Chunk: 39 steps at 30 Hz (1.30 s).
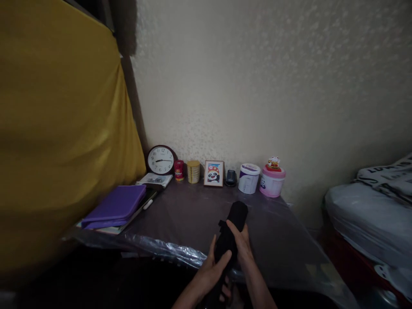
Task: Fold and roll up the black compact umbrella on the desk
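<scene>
A black folded umbrella (238, 213) slants upward over the near edge of the table, its far end pointing at the wall. My left hand (210, 271) wraps round its lower part, thumb on top and some fingertips showing underneath. Higher up, my right hand (242, 244) grips it from the right side, with the thumb laid across the top. A small dark tab sticks out on the umbrella's left side. Its lower end is lost in the dark between my forearms.
Along the wall stand a round clock (161, 160), a red can (179, 171), a yellow container (193, 171), a framed panda picture (213, 173), a small black device (231, 177) and two tubs (249, 179). A purple folder (116, 207) lies left, near a yellow curtain (64, 128). Plastic covers the table (183, 214).
</scene>
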Available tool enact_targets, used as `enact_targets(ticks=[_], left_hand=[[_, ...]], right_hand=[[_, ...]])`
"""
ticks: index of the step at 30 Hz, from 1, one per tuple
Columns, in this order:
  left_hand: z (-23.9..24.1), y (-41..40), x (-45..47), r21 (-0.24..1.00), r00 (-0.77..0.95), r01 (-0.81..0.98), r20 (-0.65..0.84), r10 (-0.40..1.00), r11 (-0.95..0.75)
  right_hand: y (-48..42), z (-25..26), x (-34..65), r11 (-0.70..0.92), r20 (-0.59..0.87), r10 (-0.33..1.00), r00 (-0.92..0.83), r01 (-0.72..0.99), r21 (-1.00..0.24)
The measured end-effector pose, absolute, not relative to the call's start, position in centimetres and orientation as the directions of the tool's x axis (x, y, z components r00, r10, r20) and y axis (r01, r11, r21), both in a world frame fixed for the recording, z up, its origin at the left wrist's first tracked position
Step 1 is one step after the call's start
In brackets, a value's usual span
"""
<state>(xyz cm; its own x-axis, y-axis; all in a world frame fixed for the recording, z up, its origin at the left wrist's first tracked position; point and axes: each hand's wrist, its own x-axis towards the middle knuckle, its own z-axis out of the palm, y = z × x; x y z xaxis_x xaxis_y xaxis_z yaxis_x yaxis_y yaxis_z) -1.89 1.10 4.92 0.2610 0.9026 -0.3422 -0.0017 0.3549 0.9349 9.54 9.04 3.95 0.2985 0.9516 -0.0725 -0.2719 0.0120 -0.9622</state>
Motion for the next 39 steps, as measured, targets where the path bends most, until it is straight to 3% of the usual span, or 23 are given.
enact_targets(ticks=[10,14,16,18,21,23,26,29,32,39], left_hand=[[5.7,0.8,-2.7,0.996,0.137,0.061,-0.074,0.988,0.066],[4.9,1.2,-3.9,0.982,0.109,0.173,0.053,0.993,-0.071],[4.6,1.6,-4.7,0.968,0.098,0.206,0.125,0.987,-0.143],[4.5,2.0,-5.4,0.953,0.085,0.224,0.19,0.978,-0.204],[4.4,2.6,-6.4,0.927,0.097,0.272,0.239,0.966,-0.257],[4.2,2.9,-7.1,0.911,0.111,0.311,0.247,0.963,-0.269],[3.9,3.4,-8.0,0.884,0.133,0.372,0.25,0.959,-0.282],[3.6,3.9,-8.8,0.856,0.156,0.432,0.24,0.958,-0.285],[3.6,4.6,-9.1,0.827,0.188,0.487,0.216,0.958,-0.281],[3.1,7.5,-9.3,0.755,0.188,0.62,0.124,0.974,-0.216]], right_hand=[[8.6,5.7,8.2,0.068,0.033,0.934,0.356,-0.085,-0.994],[8.8,7.3,8.2,0.124,0.219,0.917,0.334,0.284,-0.951],[8.7,8.5,8.2,0.142,0.356,0.899,0.256,0.598,-0.789],[8.4,9.6,8.0,0.19,0.495,0.864,0.092,0.851,-0.49],[8.4,10.7,7.7,0.347,0.539,0.809,-0.235,0.931,-0.115],[8.7,10.9,7.5,0.5,0.5,0.759,-0.417,0.865,-0.038],[9.8,10.5,7.4,0.662,0.468,0.692,-0.549,0.741,-0.109],[11.3,9.9,7.5,0.713,0.447,0.696,-0.562,0.614,-0.338],[12.7,9.4,7.9,0.656,0.402,0.75,-0.525,0.512,-0.554],[16.1,7.3,9.2,0.516,0.276,0.815,-0.509,0.423,-0.745]])
